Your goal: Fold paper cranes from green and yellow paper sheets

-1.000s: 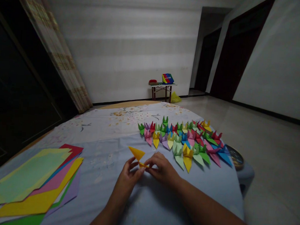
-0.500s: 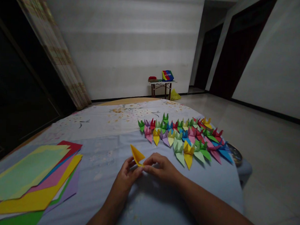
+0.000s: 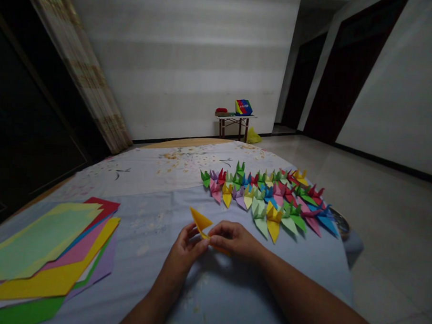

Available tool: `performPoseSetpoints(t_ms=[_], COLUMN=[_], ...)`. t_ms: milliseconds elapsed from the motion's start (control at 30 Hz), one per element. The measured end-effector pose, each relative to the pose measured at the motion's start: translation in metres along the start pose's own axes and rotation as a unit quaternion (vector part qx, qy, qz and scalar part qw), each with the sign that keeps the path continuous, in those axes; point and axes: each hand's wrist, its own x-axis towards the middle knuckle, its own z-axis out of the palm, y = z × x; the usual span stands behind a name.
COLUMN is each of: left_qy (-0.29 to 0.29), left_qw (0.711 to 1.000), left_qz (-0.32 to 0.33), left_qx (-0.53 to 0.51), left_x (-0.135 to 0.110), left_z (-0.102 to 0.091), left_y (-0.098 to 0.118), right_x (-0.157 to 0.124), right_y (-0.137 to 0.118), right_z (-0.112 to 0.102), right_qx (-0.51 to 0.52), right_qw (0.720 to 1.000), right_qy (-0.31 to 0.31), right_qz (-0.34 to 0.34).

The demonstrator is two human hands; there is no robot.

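Observation:
A partly folded piece of yellow origami paper (image 3: 201, 221) is held between my two hands above the cloth. My left hand (image 3: 188, 246) pinches its lower left side, with a pointed flap standing up past the fingers. My right hand (image 3: 232, 238) is closed on the right side, thumb and fingertips meeting the left thumb. An orange-yellow strip of the paper shows beneath the right fingers; the rest of that side is hidden. Beyond my right hand stand several folded paper cranes (image 3: 273, 219) in rows, coloured green, yellow, pink, red, blue and purple.
A fanned stack of coloured paper sheets (image 3: 48, 240) lies at the left. A flowered cloth (image 3: 147, 173) covers the round table. Past the right edge is a stool (image 3: 353, 247) with a round object on it. A small table (image 3: 235, 117) stands by the far wall.
The yellow paper has turned slightly, and an orange-yellow part now shows under my right fingers. Both hands keep their grip. The whole view has shifted a little.

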Motion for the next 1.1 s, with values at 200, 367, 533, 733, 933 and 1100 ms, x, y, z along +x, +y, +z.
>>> performPoseSetpoints(t_ms=[200,367,533,733,933,1100], left_qy=[-0.012,-0.014,-0.023,-0.019,-0.014,0.006], left_qw=[1.0,1.0,1.0,1.0,1.0,1.0], left_qz=[0.005,0.0,0.006,0.002,-0.001,-0.006], left_qx=[0.007,0.01,-0.007,-0.015,0.003,0.005], left_x=[-0.001,-0.001,-0.001,-0.001,0.001,-0.003], left_z=[0.002,0.001,0.001,-0.001,-0.002,0.005], left_y=[0.003,0.003,0.002,-0.001,-0.004,0.003], right_x=[0.001,0.0,-0.001,-0.005,-0.007,-0.005], right_y=[0.002,0.001,-0.003,-0.017,-0.023,-0.02], right_z=[-0.001,0.0,-0.002,-0.008,-0.006,-0.004], right_qx=[0.025,0.018,-0.015,-0.149,-0.215,-0.218], right_qw=[1.0,1.0,1.0,0.986,0.967,0.967], right_qy=[-0.006,0.003,0.004,-0.002,0.028,0.063], right_qz=[0.01,0.015,0.015,-0.079,-0.136,-0.118])
